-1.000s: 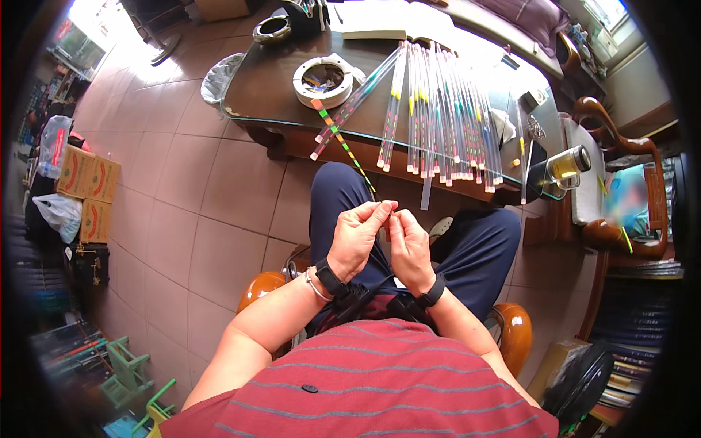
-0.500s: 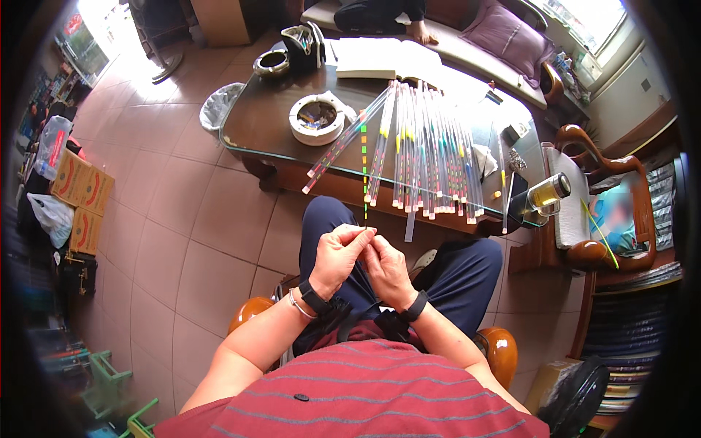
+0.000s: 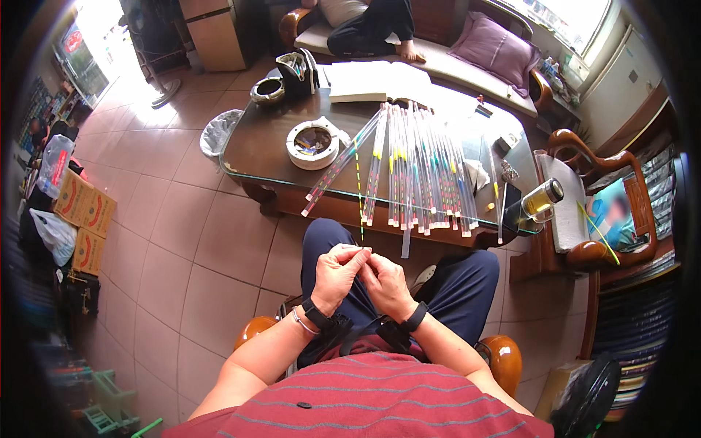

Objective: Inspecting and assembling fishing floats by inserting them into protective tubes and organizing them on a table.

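Above my lap, my left hand [image 3: 335,276] and my right hand [image 3: 386,285] meet with their fingertips pinched together. Between them they hold the lower end of a thin fishing float tip [image 3: 360,191], banded in yellow, green and dark colours. It points up and away from me, across the table's front edge in the view. My fingers cover its bottom end. Just beyond lie several clear plastic tubes [image 3: 395,179] with pink ends, fanned out on the glass-topped table [image 3: 255,142]; slim coloured floats show inside them. One tube [image 3: 339,170] slants apart on the left.
On the table stand a white round ashtray [image 3: 298,155], a dark round ashtray [image 3: 268,91], a black pouch [image 3: 296,73], an open book [image 3: 358,82] and a glass tea bottle [image 3: 544,197]. A person [image 3: 376,29] sits on the bench behind. Cardboard boxes [image 3: 86,204] are at left.
The view has shifted, so table and hands sit slightly lower in it. The banded float tip looks turned a little, its coloured bands appearing different. Both hands keep their pinch.
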Demonstrator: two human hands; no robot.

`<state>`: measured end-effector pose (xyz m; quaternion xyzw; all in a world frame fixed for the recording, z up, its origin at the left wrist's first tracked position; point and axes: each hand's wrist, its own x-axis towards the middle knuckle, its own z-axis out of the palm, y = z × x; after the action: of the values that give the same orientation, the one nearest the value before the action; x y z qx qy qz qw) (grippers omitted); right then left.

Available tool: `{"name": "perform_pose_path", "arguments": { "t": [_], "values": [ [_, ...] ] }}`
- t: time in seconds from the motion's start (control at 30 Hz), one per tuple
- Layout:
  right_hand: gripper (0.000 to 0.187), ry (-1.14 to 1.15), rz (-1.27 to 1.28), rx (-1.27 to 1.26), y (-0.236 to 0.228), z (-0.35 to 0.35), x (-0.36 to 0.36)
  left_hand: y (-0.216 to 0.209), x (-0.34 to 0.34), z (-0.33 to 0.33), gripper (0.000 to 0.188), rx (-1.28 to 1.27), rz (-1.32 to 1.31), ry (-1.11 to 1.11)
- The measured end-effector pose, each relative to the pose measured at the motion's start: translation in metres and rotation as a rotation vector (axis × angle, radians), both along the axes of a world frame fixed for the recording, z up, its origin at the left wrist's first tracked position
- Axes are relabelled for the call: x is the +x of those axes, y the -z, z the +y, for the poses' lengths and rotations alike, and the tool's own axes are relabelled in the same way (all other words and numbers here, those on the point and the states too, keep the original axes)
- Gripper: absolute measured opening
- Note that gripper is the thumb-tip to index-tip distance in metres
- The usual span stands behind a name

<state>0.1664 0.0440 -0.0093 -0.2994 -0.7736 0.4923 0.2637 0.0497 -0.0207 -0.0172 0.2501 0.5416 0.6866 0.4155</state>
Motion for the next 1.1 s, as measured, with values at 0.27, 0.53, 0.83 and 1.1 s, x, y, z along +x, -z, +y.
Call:
{"name": "perform_pose_path", "arguments": {
  "t": [0.27,0.53,0.83,1.1],
  "values": [
    [0.015,0.003,0.010,-0.014,-0.001,-0.003,-0.001,0.004,0.001,-0.002,0.010,-0.005,0.012,-0.016],
    [0.016,0.018,0.001,0.063,-0.001,-0.004,0.000,0.004,0.000,0.000,0.011,0.001,0.054,-0.014],
    [0.013,0.094,0.061,-0.063,-0.008,-0.005,-0.001,0.003,0.000,-0.002,0.009,0.018,0.082,-0.033],
    [0.011,0.237,0.203,-0.162,-0.010,0.030,0.009,-0.002,0.003,0.007,0.024,-0.045,-0.040,0.021]
  ]
}}
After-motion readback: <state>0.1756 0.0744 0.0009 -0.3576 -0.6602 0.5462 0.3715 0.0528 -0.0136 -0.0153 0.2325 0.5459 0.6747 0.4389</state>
